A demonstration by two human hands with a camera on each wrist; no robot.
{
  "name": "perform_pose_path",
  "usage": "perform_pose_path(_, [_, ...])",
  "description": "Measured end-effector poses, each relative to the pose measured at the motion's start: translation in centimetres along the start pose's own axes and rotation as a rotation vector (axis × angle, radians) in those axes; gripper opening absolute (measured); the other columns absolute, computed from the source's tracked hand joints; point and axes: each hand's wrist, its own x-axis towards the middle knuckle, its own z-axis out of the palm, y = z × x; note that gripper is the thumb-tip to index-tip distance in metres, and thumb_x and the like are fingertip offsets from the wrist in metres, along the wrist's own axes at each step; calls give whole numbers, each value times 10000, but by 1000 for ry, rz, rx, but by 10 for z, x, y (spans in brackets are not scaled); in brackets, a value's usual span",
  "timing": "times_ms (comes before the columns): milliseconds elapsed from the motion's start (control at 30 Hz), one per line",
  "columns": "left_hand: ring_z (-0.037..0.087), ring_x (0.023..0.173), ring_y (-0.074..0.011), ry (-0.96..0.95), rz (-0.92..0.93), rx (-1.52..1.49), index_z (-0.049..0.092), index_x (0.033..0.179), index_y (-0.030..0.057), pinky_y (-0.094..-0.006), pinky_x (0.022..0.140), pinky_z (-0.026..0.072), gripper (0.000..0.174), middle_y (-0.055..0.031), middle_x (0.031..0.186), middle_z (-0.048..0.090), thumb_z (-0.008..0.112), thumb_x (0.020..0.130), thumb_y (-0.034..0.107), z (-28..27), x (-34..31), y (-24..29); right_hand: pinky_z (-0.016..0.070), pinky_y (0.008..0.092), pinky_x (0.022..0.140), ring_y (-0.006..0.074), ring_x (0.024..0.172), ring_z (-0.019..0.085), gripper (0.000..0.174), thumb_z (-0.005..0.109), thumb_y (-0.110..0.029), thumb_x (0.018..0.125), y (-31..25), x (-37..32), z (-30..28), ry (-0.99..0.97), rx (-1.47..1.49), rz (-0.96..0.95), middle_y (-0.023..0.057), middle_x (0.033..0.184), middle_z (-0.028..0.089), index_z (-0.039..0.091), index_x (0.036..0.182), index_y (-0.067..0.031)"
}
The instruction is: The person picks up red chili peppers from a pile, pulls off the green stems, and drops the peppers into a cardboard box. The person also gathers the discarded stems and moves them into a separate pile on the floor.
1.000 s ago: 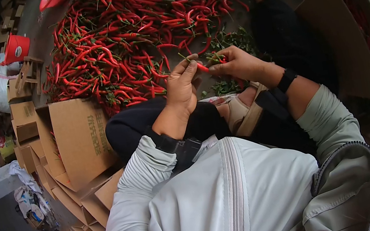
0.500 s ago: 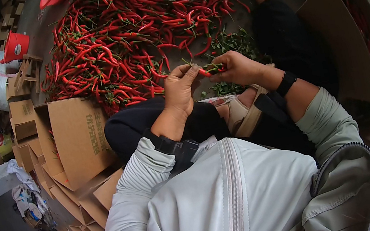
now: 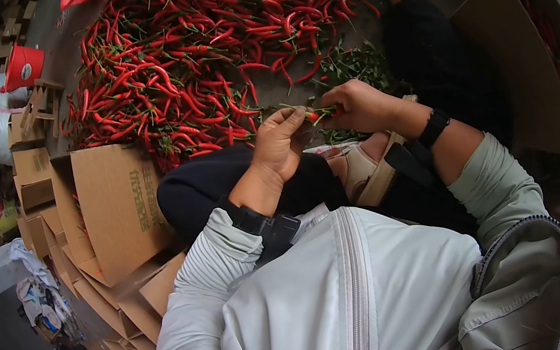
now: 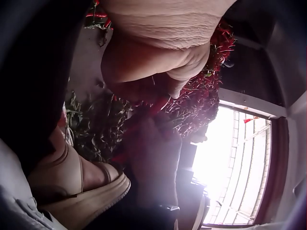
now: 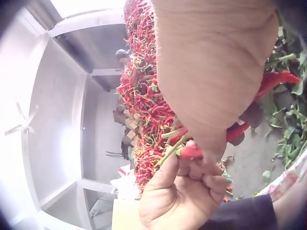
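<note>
In the head view my left hand (image 3: 278, 149) and right hand (image 3: 361, 104) meet above the lap, fingertips close together. The left thumb and fingers pinch a red chili pepper (image 5: 192, 152) by its stem end, its green stem pointing out past the thumb. My right hand (image 5: 216, 62) grips more red chilies (image 5: 279, 80), whose ends stick out beyond its fingers in the right wrist view. Green stems (image 3: 318, 115) show between the two hands. Ahead lies a broad heap of red chilies (image 3: 197, 47). In the left wrist view the back of the left hand (image 4: 163, 28) covers most of its fingers.
Green leaves and stems (image 3: 358, 67) lie on the floor by the heap. A cardboard box (image 3: 121, 210) stands at left, and another box (image 3: 520, 50) with chilies inside at right. A red bucket (image 3: 24, 68) is far left. Sandalled feet (image 3: 362, 175) rest near the leaves.
Both hands have sunk slightly toward the lap, and their fingertips have drawn closer. The red chili stretched between them earlier is now mostly hidden by fingers, with green stems showing.
</note>
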Motion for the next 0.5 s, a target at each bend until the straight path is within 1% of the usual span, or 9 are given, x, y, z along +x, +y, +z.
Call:
perform_pose_path(33, [572,713,-117,0,0,-2,601,842,88,-272,635,471,27,-12,817,619,599,819,105,-1,0,-1,459,368,603,316,685,585,295,692,-221,653,2,0,1,-17,-18,-1,143,721,596,622,870,-33])
perform_pose_path(100, [563,689,-115,15,15,95,593,834,93,-272,623,465,36,1,786,604,614,810,109,-3,1,-2,461,369,605,317,688,586,297,693,-214,642,1,0,0,-35,-36,-1,142,727,598,622,866,-32])
perform_pose_path(167, [558,679,-114,24,24,127,588,833,93,-268,615,459,45,4,774,597,619,807,113,-2,1,-5,463,369,608,319,696,588,299,687,-199,628,-2,0,-1,-59,-103,49,144,733,600,620,863,-27])
perform_pose_path(267, [550,664,-114,43,41,173,578,835,92,-259,601,445,61,8,758,584,624,806,118,-1,3,-7,466,370,615,323,703,588,300,683,-195,626,-1,1,0,-56,-38,68,151,737,601,619,862,-21])
perform_pose_path(500, [536,645,-113,59,44,208,571,852,85,-255,591,431,81,7,752,571,627,805,122,0,3,-7,467,372,618,330,704,584,297,680,-193,632,-3,1,0,-56,-23,77,166,735,598,617,861,-15])
